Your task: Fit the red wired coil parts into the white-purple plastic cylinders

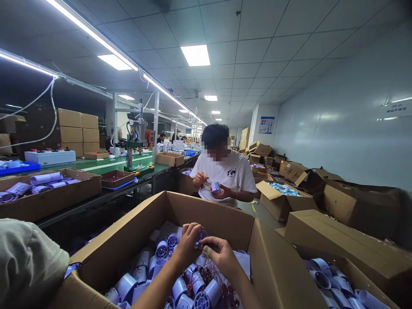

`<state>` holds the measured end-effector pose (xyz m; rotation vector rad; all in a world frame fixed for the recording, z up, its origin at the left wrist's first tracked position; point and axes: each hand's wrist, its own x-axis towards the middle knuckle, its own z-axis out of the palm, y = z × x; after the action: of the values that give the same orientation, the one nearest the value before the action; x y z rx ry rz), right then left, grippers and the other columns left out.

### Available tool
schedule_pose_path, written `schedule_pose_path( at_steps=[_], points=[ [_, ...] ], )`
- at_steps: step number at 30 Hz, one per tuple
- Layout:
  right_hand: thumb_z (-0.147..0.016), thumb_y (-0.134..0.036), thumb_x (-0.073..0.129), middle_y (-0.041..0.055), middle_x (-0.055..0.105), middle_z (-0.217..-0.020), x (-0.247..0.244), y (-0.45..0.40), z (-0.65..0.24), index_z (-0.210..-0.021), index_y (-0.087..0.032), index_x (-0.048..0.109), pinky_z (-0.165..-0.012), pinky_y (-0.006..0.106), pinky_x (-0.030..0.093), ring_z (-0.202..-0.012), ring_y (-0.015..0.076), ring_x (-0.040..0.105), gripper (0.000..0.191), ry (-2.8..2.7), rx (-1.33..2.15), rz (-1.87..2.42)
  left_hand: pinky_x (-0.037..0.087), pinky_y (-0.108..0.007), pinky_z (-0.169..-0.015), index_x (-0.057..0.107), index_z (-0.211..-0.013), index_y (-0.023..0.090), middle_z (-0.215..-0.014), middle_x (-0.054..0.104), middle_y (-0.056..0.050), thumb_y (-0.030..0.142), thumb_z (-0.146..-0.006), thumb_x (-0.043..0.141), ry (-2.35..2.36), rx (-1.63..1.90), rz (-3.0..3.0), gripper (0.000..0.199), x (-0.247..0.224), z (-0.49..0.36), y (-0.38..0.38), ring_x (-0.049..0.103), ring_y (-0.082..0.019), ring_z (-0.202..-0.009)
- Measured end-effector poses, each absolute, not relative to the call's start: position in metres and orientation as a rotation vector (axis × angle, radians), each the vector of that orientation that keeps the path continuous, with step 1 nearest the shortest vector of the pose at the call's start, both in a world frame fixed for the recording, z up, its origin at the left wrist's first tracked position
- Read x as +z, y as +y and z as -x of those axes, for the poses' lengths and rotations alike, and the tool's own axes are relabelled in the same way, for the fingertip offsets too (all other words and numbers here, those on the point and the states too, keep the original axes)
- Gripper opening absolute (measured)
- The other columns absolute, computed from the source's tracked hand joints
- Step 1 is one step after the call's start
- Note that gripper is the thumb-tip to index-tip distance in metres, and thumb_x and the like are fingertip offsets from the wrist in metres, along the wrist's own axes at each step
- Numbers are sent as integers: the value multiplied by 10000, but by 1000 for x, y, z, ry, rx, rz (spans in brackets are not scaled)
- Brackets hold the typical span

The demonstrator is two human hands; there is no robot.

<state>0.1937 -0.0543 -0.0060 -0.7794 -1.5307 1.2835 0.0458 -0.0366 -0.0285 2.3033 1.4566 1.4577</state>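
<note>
My left hand is wrapped round a round purple-white plastic part, held above an open cardboard box. Close beside it, my right hand pinches at the part's right edge; whatever small piece lies between its fingertips is too small to make out. Below both hands the box holds several white cylindrical housings, some with slotted round ends, and a tangle of thin dark red wires.
Across the box sits a person in a white T-shirt, holding a similar cylinder. A green conveyor line with a press runs along the left. At right stand more open boxes of housings.
</note>
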Motion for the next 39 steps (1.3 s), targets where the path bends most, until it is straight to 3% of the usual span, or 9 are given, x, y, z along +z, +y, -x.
schedule_pose_path(
  at_steps=[6, 10, 16, 28, 32, 36, 39],
  points=[
    [-619, -346, 733, 58, 704, -843, -10, -51, -191, -860, -176, 653, -728, 317, 503, -811, 210, 642, 307, -1441, 1220, 772, 476, -355, -805, 553, -960, 209, -988, 592, -62, 41, -579, 556, 1399, 1511, -2371, 417, -30, -49, -38, 478, -225, -935],
    [-710, -237, 621, 59, 680, -822, -9, -57, -188, -843, -196, 679, -741, 330, 486, -775, 210, 622, 151, -1596, 843, 925, 476, -349, -786, 536, -958, 202, -967, 588, -65, 24, -576, 540, 1361, 1552, -2429, 421, -34, -53, -37, 478, -222, -917],
    [-712, -173, 599, 30, 531, -810, -14, -61, -182, -799, -226, 702, -759, 301, 463, -785, 183, 554, 145, -1658, 400, 1042, 476, -324, -751, 514, -937, 199, -929, 578, -57, -8, -585, 503, 1313, 1681, -2483, 408, -36, -58, -37, 482, -202, -870],
    [-677, -223, 625, 10, 559, -749, -21, -55, -178, -726, -202, 644, -634, 263, 461, -658, 150, 543, 57, -1458, 553, 969, 491, -331, -747, 515, -940, 198, -961, 577, -68, 45, -610, 577, 1248, 1841, -2471, 369, -36, -59, -36, 520, -202, -889],
    [-603, -251, 658, -21, 565, -727, -26, -52, -172, -800, -210, 531, -604, 265, 480, -631, 147, 555, 237, -1207, 781, 978, 497, -359, -808, 515, -1023, 203, -1018, 608, -83, 90, -626, 608, 1169, 1751, -2441, 423, -36, -57, -37, 553, -218, -980],
    [-550, -199, 632, 31, 634, -852, -25, -52, -171, -927, -198, 546, -689, 287, 501, -784, 189, 613, 387, -1107, 1035, 961, 488, -381, -838, 546, -1001, 198, -990, 638, -89, 132, -620, 628, 1197, 1690, -2446, 396, -38, -57, -37, 588, -231, -970],
    [-512, -129, 559, 43, 664, -834, -20, -53, -169, -915, -180, 586, -706, 290, 501, -799, 201, 626, 407, -1079, 1118, 988, 486, -369, -823, 561, -984, 196, -970, 657, -86, 95, -629, 570, 1205, 1676, -2478, 370, -39, -59, -39, 599, -224, -954]
  ],
)
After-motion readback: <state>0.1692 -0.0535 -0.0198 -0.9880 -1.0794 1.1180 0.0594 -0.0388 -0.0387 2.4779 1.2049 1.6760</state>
